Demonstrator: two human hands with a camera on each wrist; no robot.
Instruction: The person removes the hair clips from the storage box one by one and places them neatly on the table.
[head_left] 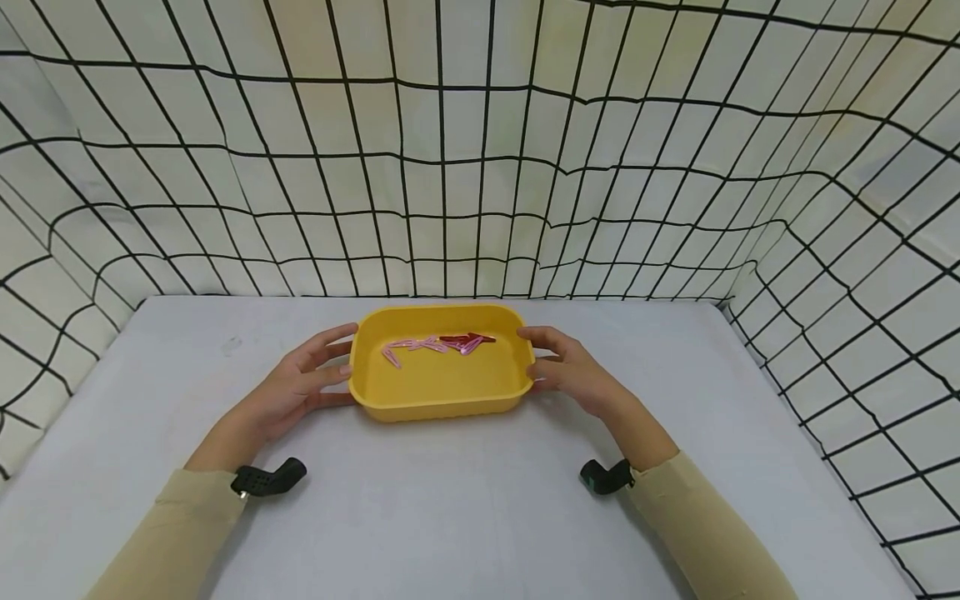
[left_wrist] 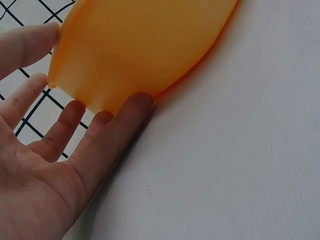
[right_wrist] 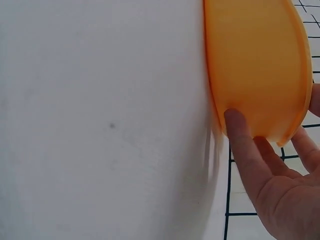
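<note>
A yellow plastic tray (head_left: 442, 392) with rounded corners stands on the white table between both hands. Small pink hair clips (head_left: 392, 357) and dark red hair clips (head_left: 468, 338) lie inside it, mostly toward its far side. My left hand (head_left: 300, 379) grips the left end, its fingers spread along the outer wall and up at the rim. At the opposite end my right hand (head_left: 566, 367) holds the tray, fingers bent around the wall and rim. Both wrist views show fingertips against the tray's side (left_wrist: 135, 55); the clips are hidden there.
A white table surface (head_left: 450, 500) spreads around the tray. Black wire grid (head_left: 465, 183) with white sheeting behind it rises at the back and sides. Each wrist wears a black strap device, the left one (head_left: 268, 478) and the right one (head_left: 606, 477).
</note>
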